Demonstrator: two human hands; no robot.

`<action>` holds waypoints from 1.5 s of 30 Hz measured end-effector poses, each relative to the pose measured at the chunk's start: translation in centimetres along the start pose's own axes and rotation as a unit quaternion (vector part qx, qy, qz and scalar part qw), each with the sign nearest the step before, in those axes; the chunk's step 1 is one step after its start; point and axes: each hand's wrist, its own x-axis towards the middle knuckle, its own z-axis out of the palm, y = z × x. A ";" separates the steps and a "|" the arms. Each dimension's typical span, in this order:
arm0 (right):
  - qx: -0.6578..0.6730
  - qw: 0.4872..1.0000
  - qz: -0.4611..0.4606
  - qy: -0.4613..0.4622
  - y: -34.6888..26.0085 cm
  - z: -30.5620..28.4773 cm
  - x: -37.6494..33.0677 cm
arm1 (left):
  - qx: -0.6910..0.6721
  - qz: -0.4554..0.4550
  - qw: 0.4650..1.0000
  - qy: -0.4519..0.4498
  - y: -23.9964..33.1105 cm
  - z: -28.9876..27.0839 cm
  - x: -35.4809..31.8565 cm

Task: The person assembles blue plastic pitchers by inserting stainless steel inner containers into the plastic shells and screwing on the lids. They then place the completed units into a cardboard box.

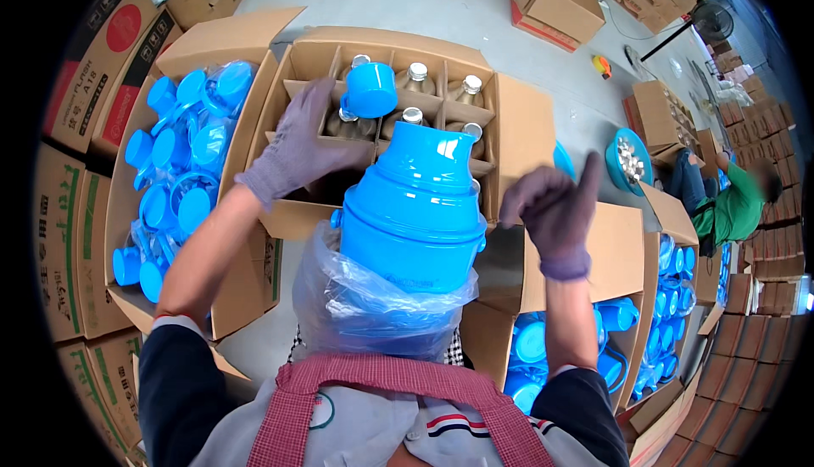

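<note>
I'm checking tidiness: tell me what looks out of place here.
One blue cup looks odd above the bottles in the divided carton, near the left hand: similar blue pieces are heaped in the left-side carton. I see no spill.

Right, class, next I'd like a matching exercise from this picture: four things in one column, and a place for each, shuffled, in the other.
Things
1. Large blue casing
2. Small blue cup
3. Silver-capped bottles
4. Black fan

Places
A. In compartments of the divided carton
B. Toward the picture's upper right
C. Its lower part inside a clear plastic bag
D. Just right of the gloved left hand

Pairs: 1-C, 2-D, 3-A, 4-B
</note>
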 end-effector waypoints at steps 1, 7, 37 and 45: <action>-0.035 0.999 -0.021 0.024 1.0 -0.3 2.4 | -0.088 -0.041 0.993 0.065 2.2 1.6 0.7; -0.002 0.996 0.084 -0.025 1.7 3.5 3.5 | -0.034 0.013 0.993 -0.109 0.7 1.1 0.2; -0.306 0.950 0.036 0.041 2.4 6.3 2.3 | -0.201 -0.036 0.971 -0.124 -0.6 2.9 0.3; -0.187 0.938 -0.163 0.242 4.6 5.2 -1.7 | -0.308 -0.011 0.950 -0.053 2.2 1.9 1.3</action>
